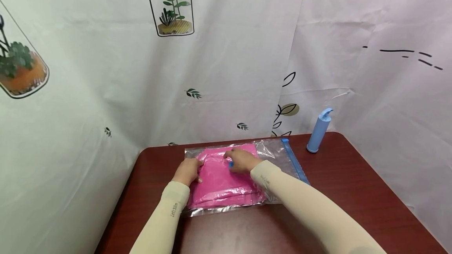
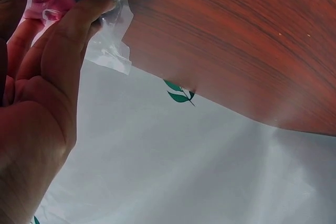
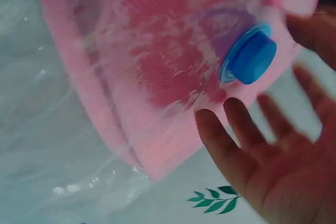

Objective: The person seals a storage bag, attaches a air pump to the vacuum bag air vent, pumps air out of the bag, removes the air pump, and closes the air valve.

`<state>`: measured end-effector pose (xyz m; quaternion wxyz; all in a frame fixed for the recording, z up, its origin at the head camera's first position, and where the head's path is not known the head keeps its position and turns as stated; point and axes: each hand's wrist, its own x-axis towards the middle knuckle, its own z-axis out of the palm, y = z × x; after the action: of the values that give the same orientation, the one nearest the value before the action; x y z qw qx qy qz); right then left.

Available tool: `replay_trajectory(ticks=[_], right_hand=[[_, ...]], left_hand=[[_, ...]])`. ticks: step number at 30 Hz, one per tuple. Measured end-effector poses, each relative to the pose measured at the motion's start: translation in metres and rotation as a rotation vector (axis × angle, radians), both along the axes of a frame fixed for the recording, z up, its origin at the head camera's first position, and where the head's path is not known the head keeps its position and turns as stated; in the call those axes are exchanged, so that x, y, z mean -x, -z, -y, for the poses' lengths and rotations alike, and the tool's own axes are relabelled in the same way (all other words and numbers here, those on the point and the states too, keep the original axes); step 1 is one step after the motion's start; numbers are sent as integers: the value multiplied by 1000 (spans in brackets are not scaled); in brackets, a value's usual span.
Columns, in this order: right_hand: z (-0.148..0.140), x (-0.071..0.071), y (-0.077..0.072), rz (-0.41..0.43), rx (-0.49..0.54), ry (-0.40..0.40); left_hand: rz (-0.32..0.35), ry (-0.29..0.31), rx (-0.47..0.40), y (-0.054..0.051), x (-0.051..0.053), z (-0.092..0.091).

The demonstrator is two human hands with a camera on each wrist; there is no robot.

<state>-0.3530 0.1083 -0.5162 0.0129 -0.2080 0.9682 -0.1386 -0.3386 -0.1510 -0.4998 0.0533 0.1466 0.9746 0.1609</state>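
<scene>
A clear zip bag (image 1: 277, 153) lies flat on the table with a folded pink cloth (image 1: 219, 179) inside; its blue zip strip (image 1: 296, 163) runs along the right edge. My left hand (image 1: 187, 171) rests on the bag's left side, thumb and fingers apart, and in the left wrist view its fingers (image 2: 79, 30) touch the plastic near a corner. Above the cloth, my right hand (image 1: 243, 160) is beside a round blue valve cap (image 3: 254, 56) set in the bag. In the right wrist view, that hand's fingers are spread and relaxed around the cap, gripping nothing.
A light-blue hand pump (image 1: 319, 130) stands upright at the table's back right corner. The dark red-brown table (image 1: 226, 228) meets a white plant-print curtain (image 1: 219, 69) at the back, with more of the fabric at both sides.
</scene>
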Motion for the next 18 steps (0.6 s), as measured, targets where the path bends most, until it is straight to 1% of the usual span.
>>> replay_trajectory(ticks=[2,4,5,6,8,10,11,12,13,14,15,16,17,18], right_hand=[[-2,14,23,-52,-20,50],[-3,22,40,-115,-36,77],[-2,25,46,-143,-42,73],[-1,24,48,-175,-57,63],[3,17,37,-211,-77,32],[8,3,16,-225,-93,7],[8,4,14,-223,-94,-15],[8,7,16,-239,-110,-44],[7,9,19,-238,-105,-72],[7,7,17,-242,-105,-96],[8,3,12,-223,-108,-112],[6,4,12,-219,-98,-137],[4,5,13,-213,-97,-160],[4,-4,0,-176,-83,-172]], left_hand=[[3,-1,5,1,1,0],[3,4,8,2,2,0],[-5,12,11,3,2,0],[-31,39,-5,16,12,6],[-35,46,-8,15,13,6],[-46,52,-6,12,13,6],[-51,51,-2,12,13,6],[-47,46,-1,12,14,6],[-23,20,14,0,7,1],[-47,33,19,10,13,4],[-51,36,23,16,18,6],[-53,40,23,24,24,8],[-63,51,18,28,26,10],[-71,60,15,39,34,13]])
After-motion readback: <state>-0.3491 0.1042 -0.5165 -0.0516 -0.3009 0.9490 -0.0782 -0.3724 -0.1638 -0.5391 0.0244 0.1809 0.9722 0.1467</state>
